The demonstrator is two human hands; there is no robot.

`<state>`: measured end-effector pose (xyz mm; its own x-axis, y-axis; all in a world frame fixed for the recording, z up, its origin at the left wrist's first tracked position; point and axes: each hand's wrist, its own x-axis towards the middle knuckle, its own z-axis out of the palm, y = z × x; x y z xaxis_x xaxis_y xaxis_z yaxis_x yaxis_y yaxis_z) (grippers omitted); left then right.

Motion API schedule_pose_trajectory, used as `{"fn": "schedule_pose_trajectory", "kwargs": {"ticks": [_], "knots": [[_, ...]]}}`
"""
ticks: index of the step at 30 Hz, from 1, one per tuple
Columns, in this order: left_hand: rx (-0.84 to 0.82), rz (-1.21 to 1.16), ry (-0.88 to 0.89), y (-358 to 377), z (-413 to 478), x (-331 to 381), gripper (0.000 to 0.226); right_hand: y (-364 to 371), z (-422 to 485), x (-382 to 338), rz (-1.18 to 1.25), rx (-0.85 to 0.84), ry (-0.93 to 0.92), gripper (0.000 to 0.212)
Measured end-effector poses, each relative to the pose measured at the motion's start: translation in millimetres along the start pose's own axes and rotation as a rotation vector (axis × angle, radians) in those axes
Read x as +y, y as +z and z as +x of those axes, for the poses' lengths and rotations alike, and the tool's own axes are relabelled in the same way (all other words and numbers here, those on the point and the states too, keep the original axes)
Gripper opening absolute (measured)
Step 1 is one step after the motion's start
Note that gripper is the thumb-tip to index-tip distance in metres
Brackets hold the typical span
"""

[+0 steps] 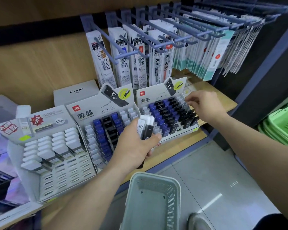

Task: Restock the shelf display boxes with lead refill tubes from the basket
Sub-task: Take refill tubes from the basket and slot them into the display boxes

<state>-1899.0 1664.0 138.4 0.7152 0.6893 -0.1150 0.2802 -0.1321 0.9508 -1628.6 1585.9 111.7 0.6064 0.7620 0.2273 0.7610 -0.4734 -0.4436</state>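
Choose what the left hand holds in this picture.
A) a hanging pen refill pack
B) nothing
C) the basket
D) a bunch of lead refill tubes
D: the left hand grips several white and black lead refill tubes in front of the middle display box; the basket stands below, with no hand on it.

Three display boxes stood side by side on the shelf (178, 146): the left box (56, 171), the middle box (90, 113) and the right box (150, 95). A carton (75, 93) stood behind the first two. Refill packs (123, 63) hung on hooks above and behind. The left hand (133, 150), holding lead refill tubes (145, 125), was before the middle box; the right hand (206, 105) was over the right box (fingers (189, 99) at its rear rows). The basket (156, 178) lay below the shelf's edge, with stacked baskets (283, 127) far right.
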Motion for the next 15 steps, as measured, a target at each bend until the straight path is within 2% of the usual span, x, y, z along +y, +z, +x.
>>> {"fn": "schedule_pose_trajectory", "kwargs": {"ticks": [8, 15], "knots": [[0.002, 0.009, -0.023, -6, -2, -3, 0.02, 5, 0, 1, 0.032, -0.068, -0.025, 0.014], [0.001, -0.018, -0.021, -6, -2, -4, 0.022, 14, 4, 9, -0.029, -0.017, -0.041, 0.015]]}}
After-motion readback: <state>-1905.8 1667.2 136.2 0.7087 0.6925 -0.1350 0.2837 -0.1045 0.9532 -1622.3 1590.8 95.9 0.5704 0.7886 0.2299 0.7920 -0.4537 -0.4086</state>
